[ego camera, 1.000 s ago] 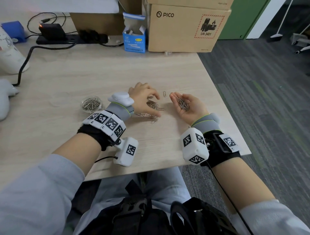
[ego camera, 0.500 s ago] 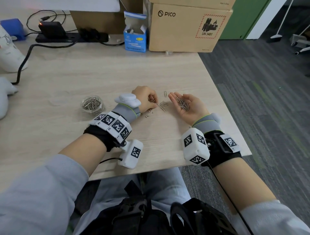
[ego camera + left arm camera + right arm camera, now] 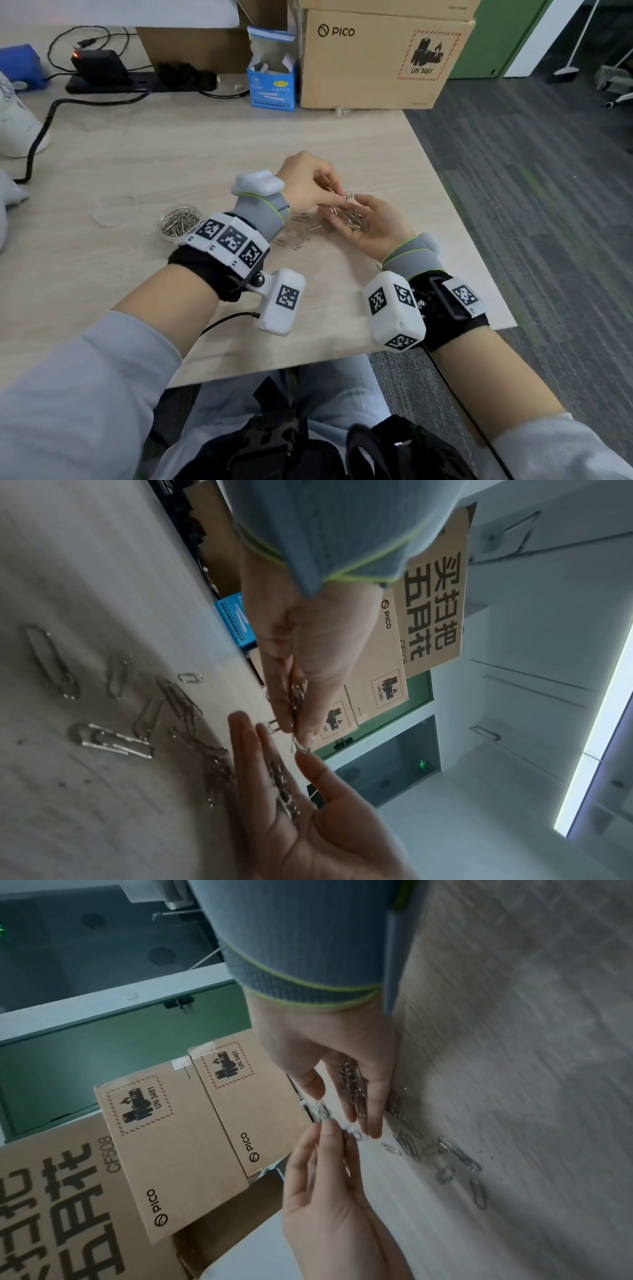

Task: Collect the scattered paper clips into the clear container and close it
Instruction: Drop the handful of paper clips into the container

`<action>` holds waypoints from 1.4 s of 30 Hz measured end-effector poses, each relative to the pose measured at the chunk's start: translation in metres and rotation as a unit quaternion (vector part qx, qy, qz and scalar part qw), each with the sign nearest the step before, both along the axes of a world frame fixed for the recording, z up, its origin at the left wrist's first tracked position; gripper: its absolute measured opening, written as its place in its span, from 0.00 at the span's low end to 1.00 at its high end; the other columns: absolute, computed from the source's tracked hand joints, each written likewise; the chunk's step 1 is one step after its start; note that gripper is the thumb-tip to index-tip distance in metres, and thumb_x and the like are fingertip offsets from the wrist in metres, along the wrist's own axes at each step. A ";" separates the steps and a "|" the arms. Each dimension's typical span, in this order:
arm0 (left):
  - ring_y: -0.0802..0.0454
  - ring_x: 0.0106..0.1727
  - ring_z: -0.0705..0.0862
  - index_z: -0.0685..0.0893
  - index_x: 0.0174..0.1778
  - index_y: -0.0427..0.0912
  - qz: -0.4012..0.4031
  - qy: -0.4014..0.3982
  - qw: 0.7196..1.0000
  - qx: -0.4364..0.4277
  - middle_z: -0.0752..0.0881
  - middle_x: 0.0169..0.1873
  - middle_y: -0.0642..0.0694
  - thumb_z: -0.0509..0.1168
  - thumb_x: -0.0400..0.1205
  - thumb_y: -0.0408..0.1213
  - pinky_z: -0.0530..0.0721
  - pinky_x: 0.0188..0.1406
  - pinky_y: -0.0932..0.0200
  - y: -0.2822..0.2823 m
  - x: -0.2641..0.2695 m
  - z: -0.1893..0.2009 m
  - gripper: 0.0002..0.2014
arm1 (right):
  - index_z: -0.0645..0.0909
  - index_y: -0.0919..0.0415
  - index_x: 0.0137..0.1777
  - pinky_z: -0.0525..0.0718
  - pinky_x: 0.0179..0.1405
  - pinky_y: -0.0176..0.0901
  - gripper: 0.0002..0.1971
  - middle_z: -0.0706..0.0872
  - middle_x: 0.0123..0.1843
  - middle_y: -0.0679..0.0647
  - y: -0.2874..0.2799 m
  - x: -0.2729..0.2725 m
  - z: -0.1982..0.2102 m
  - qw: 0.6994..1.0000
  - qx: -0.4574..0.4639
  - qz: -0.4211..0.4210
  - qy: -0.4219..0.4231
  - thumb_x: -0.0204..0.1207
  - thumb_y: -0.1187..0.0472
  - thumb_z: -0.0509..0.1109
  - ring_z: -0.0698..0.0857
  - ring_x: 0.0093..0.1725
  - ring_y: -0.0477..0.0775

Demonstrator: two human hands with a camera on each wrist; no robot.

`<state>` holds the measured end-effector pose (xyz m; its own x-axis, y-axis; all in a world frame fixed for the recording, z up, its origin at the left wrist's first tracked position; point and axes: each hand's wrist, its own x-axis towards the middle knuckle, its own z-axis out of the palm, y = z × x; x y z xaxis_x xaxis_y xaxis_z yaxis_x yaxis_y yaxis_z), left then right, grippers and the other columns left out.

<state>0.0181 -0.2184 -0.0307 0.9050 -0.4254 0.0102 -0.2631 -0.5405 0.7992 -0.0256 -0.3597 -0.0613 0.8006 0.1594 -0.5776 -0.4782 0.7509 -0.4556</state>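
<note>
My left hand (image 3: 334, 195) hovers above the wooden table (image 3: 205, 154) and pinches a few silver paper clips (image 3: 346, 196) between thumb and fingers. Just below it my right hand (image 3: 363, 219) lies palm up with relaxed fingers, cradling a pile of clips (image 3: 356, 221). In the left wrist view the left hand (image 3: 298, 739) dangles its clips over the right palm (image 3: 308, 826). The right wrist view shows the right hand (image 3: 342, 1112) with the left fingertips (image 3: 329, 1131) beside it. Several loose clips (image 3: 301, 236) lie on the table. The clear round container (image 3: 180, 221), uncovered, holds clips.
A PICO cardboard box (image 3: 376, 61) and a small blue box (image 3: 272, 82) stand at the back. A power strip with a black adapter (image 3: 99, 68) and cables lies at the back left. White objects (image 3: 17, 130) sit at the left. The table's right edge (image 3: 459, 219) runs close to my right hand.
My left hand rose from the table with clips pinched and moved right, over the right palm. The right hand shifted slightly left toward it.
</note>
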 end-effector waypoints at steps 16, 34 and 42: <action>0.52 0.58 0.84 0.88 0.51 0.41 0.016 -0.050 0.998 0.019 0.88 0.55 0.43 0.65 0.76 0.28 0.79 0.55 0.65 -0.019 0.022 -0.011 0.11 | 0.77 0.79 0.48 0.87 0.38 0.57 0.18 0.87 0.35 0.75 -0.016 0.011 0.001 0.991 0.119 -0.062 0.006 0.86 0.64 0.51 0.87 0.44 0.71; 0.48 0.53 0.77 0.88 0.47 0.49 -0.125 -0.032 0.964 0.234 0.81 0.47 0.47 0.70 0.61 0.63 0.76 0.60 0.50 0.023 0.000 -0.026 0.25 | 0.75 0.79 0.49 0.67 0.77 0.53 0.18 0.74 0.73 0.71 0.002 -0.002 0.018 0.992 0.101 -0.077 0.010 0.86 0.66 0.49 0.72 0.75 0.68; 0.44 0.59 0.75 0.87 0.52 0.45 -0.123 -0.035 0.966 0.223 0.78 0.52 0.43 0.79 0.66 0.42 0.73 0.59 0.56 0.047 -0.009 -0.032 0.19 | 0.75 0.81 0.50 0.68 0.77 0.54 0.18 0.72 0.75 0.71 0.020 -0.006 0.022 0.994 0.086 -0.064 0.009 0.86 0.66 0.48 0.71 0.75 0.69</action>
